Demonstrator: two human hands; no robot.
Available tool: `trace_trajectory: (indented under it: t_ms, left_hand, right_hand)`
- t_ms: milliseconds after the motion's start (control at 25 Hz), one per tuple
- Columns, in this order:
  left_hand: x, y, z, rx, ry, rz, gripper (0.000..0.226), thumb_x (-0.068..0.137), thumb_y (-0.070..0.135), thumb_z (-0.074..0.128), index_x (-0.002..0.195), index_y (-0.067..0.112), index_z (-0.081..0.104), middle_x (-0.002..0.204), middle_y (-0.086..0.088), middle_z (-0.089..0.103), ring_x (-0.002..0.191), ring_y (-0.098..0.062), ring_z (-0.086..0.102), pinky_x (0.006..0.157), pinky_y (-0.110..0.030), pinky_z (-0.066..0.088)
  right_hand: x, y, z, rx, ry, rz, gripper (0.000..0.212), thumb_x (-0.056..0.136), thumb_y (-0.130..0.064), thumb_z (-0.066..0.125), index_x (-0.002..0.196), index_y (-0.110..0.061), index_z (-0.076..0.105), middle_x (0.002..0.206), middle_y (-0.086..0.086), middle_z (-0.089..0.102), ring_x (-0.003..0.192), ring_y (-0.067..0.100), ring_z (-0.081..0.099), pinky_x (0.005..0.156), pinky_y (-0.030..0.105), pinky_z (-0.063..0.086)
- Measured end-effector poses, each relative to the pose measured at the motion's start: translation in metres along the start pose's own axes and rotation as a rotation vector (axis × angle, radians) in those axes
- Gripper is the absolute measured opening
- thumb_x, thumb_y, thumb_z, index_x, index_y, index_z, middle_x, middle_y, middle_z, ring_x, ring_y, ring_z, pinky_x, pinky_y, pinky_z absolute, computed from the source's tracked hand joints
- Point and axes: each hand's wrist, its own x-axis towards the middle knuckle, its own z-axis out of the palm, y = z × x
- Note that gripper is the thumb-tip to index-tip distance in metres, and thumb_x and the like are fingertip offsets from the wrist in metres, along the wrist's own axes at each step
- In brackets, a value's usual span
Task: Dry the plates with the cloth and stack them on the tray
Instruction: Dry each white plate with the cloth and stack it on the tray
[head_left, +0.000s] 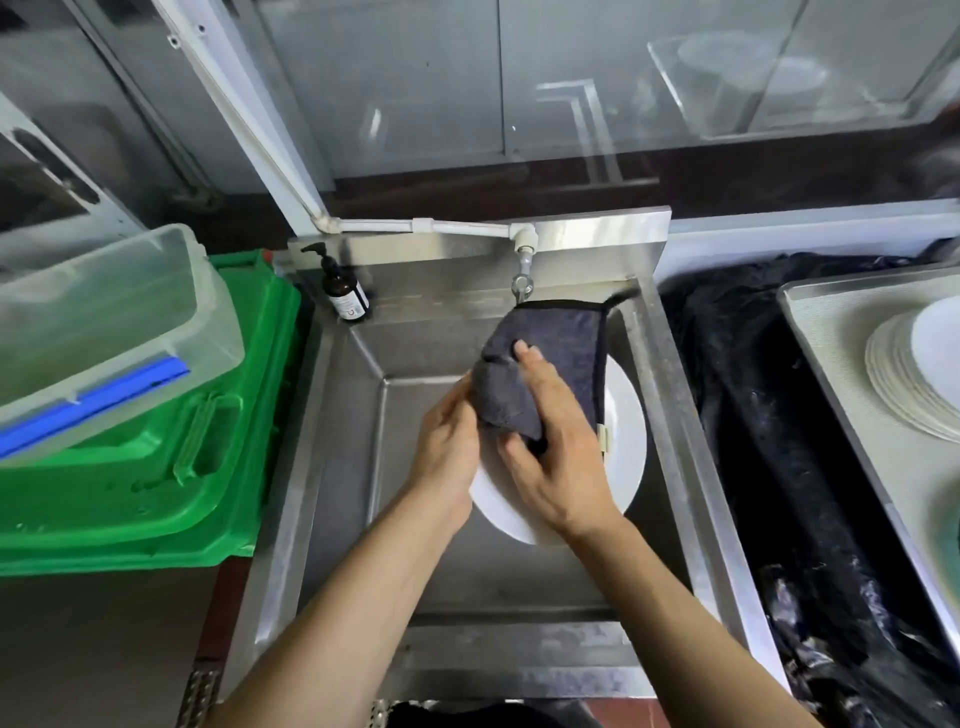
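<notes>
Over the steel sink (691, 447) I hold a white plate (626, 441) tilted on edge. My left hand (447, 447) grips its left rim from behind. My right hand (553, 447) clutches a bunched dark grey cloth (550, 353) against the plate's face, thumb and fingers curled round the fabric. The cloth covers the plate's upper part. At the right edge a metal tray (836, 374) carries a stack of white plates (904, 374).
A green crate (156, 467) with a clear plastic box (104, 322) on it stands left of the sink. A brown pump bottle (345, 291) and a tap (522, 270) are at the sink's back. Black plastic sheeting (769, 441) lies between sink and tray.
</notes>
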Motion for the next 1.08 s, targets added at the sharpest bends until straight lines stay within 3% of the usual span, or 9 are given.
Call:
trace_trajectory:
  t_ms: [80, 200, 280, 400, 520, 600, 760, 920, 1080]
  left_hand:
    - [0.001, 0.003, -0.009, -0.038, 0.019, -0.012, 0.039, 0.106, 0.012, 0.046, 0.085, 0.028, 0.073, 0.079, 0.02, 0.076, 0.078, 0.007, 0.071, 0.067, -0.011, 0.053]
    - [0.0, 0.007, -0.016, -0.034, 0.028, -0.005, 0.021, 0.102, 0.035, 0.056, 0.093, 0.029, 0.075, 0.103, 0.015, 0.077, 0.102, 0.0, 0.068, 0.093, -0.02, 0.052]
    - [-0.003, 0.011, -0.016, -0.02, 0.015, 0.006, 0.023, 0.101, 0.041, 0.058, 0.086, 0.036, 0.075, 0.093, 0.028, 0.075, 0.091, 0.016, 0.064, 0.08, -0.005, 0.049]
    - [0.0, 0.016, -0.022, -0.059, -0.007, -0.019, 0.044, 0.106, 0.023, 0.049, 0.078, 0.038, 0.079, 0.082, 0.025, 0.076, 0.08, 0.012, 0.069, 0.067, -0.008, 0.052]
    - [0.0, 0.018, -0.033, -0.082, 0.015, 0.0, 0.034, 0.105, 0.024, 0.052, 0.086, 0.032, 0.079, 0.092, 0.014, 0.079, 0.097, -0.009, 0.072, 0.088, -0.026, 0.056]
    - [-0.002, 0.021, -0.034, -0.061, 0.029, 0.025, 0.025, 0.1, 0.038, 0.06, 0.084, 0.033, 0.077, 0.089, 0.017, 0.077, 0.099, -0.01, 0.068, 0.094, -0.032, 0.053]
    - [0.0, 0.031, -0.032, -0.106, -0.048, 0.031, 0.038, 0.106, 0.025, 0.05, 0.085, 0.034, 0.081, 0.089, 0.014, 0.079, 0.087, 0.002, 0.072, 0.071, -0.014, 0.054]
    - [0.0, 0.044, -0.032, -0.236, -0.014, -0.078, 0.032, 0.104, 0.023, 0.053, 0.094, 0.012, 0.081, 0.099, -0.009, 0.079, 0.098, -0.022, 0.075, 0.084, -0.031, 0.06]
    - [0.002, 0.059, -0.042, -0.339, 0.001, -0.124, 0.037, 0.1, 0.032, 0.06, 0.072, 0.02, 0.081, 0.08, -0.006, 0.079, 0.068, -0.019, 0.076, 0.055, -0.029, 0.059]
  right_hand:
    - [0.007, -0.002, 0.0, -0.097, -0.054, -0.097, 0.065, 0.09, -0.025, 0.061, 0.151, -0.009, 0.048, 0.163, 0.007, 0.041, 0.154, 0.017, 0.033, 0.127, 0.044, 0.024]
    - [0.018, 0.007, -0.004, -0.164, 0.124, 0.087, 0.068, 0.092, -0.029, 0.066, 0.155, -0.018, 0.044, 0.168, -0.002, 0.03, 0.156, 0.001, 0.017, 0.129, 0.048, 0.017]
    - [0.02, 0.0, 0.007, -0.083, 0.169, 0.223, 0.069, 0.094, -0.025, 0.069, 0.156, -0.028, 0.039, 0.169, -0.011, 0.024, 0.153, -0.01, 0.009, 0.129, 0.043, 0.017]
    - [0.01, -0.015, 0.03, -0.005, 0.031, 0.071, 0.071, 0.093, -0.023, 0.067, 0.158, -0.023, 0.037, 0.165, -0.008, 0.035, 0.154, 0.002, 0.025, 0.127, 0.034, 0.022]
    - [0.018, -0.009, 0.018, -0.124, -0.037, -0.101, 0.068, 0.092, -0.028, 0.064, 0.155, -0.013, 0.043, 0.163, 0.004, 0.04, 0.154, 0.014, 0.032, 0.128, 0.042, 0.023]
    - [0.026, -0.006, 0.011, -0.13, 0.059, 0.027, 0.065, 0.094, -0.025, 0.064, 0.155, -0.014, 0.044, 0.167, 0.001, 0.032, 0.157, 0.017, 0.025, 0.129, 0.042, 0.016]
    - [0.022, -0.038, 0.032, 0.054, 0.051, 0.14, 0.068, 0.095, -0.011, 0.065, 0.155, -0.029, 0.038, 0.167, -0.007, 0.031, 0.157, 0.009, 0.022, 0.129, 0.034, 0.017]
    - [0.013, -0.05, 0.04, 0.098, 0.023, 0.18, 0.07, 0.088, -0.032, 0.053, 0.154, -0.013, 0.043, 0.155, -0.023, 0.037, 0.149, -0.01, 0.026, 0.129, 0.036, 0.02]
    - [-0.014, -0.055, 0.035, 0.068, -0.172, 0.098, 0.071, 0.088, -0.015, 0.064, 0.156, -0.016, 0.043, 0.16, -0.014, 0.041, 0.152, -0.002, 0.027, 0.128, 0.034, 0.022]
